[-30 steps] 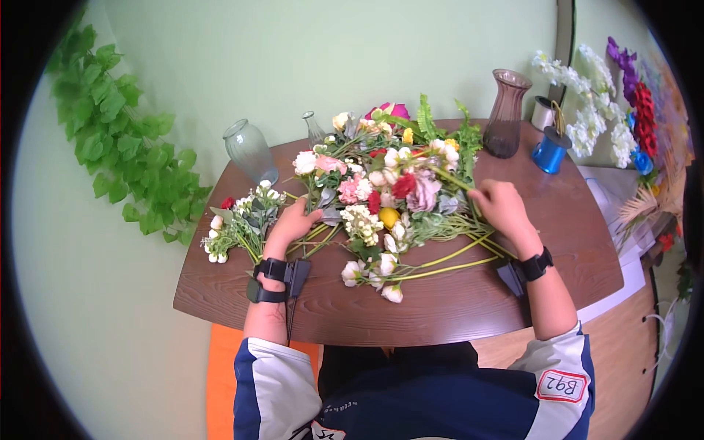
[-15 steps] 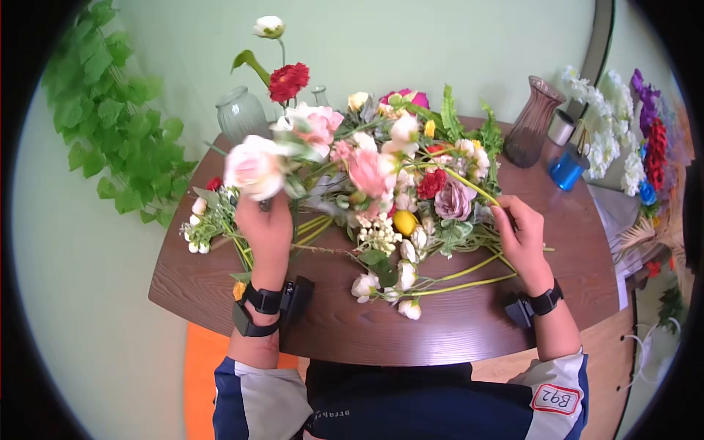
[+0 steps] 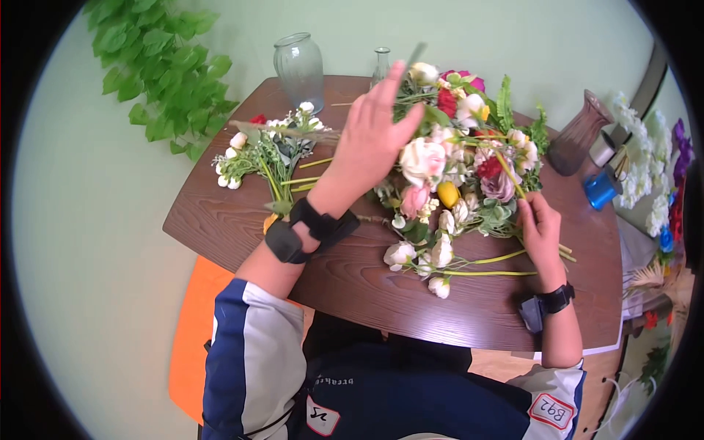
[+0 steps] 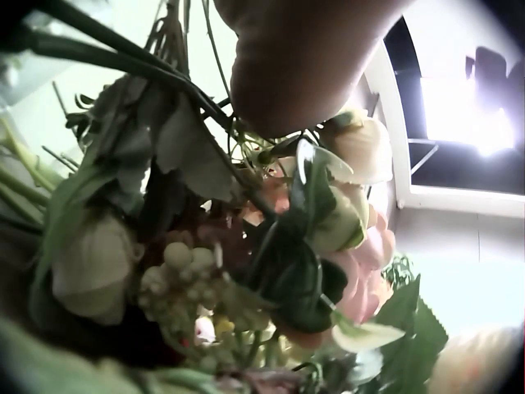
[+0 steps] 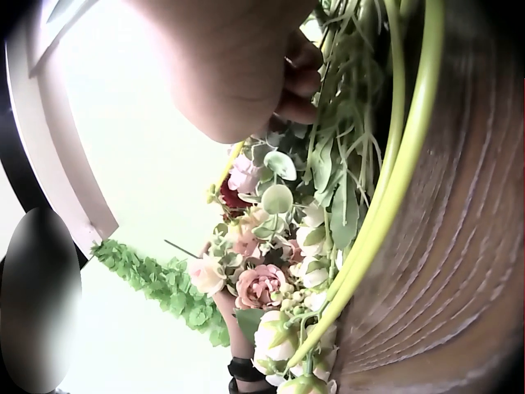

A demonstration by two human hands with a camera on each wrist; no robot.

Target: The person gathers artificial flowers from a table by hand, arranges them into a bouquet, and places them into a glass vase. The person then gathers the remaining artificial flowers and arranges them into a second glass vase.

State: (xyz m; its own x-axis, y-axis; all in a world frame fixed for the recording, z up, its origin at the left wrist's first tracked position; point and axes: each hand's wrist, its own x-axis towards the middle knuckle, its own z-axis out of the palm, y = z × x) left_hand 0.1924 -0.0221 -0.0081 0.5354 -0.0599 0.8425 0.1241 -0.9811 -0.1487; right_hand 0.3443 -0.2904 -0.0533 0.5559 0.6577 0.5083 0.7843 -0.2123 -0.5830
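A heap of artificial flowers (image 3: 499,187) covers the middle of the table, with roses, small white blooms and greenery. Over its left side my left hand (image 3: 367,139) reaches with straight fingers, the thumb spread away from them. Just past its fingertips a blurred green stem (image 3: 412,70) sticks up. Pink and white roses (image 3: 424,161) lie beside that hand, and leaves and berries (image 4: 176,275) crowd beneath it in the left wrist view. My right hand (image 3: 543,231) pinches a yellow-green flower stem (image 3: 512,174) at the heap's right side. White blooms (image 3: 400,254) lie at the front.
A small white-flowered bunch (image 3: 271,154) lies at left. Behind stand a clear glass vase (image 3: 301,73) and a small bottle (image 3: 381,64). At right are a purple glass vase (image 3: 579,136) and a blue ribbon spool (image 3: 603,188). Green vines (image 3: 150,55) hang on the wall.
My left hand lifted several roses from the left, carried them rightward onto the heap, and its fingers have straightened. My right hand has taken a stem between thumb and fingers.
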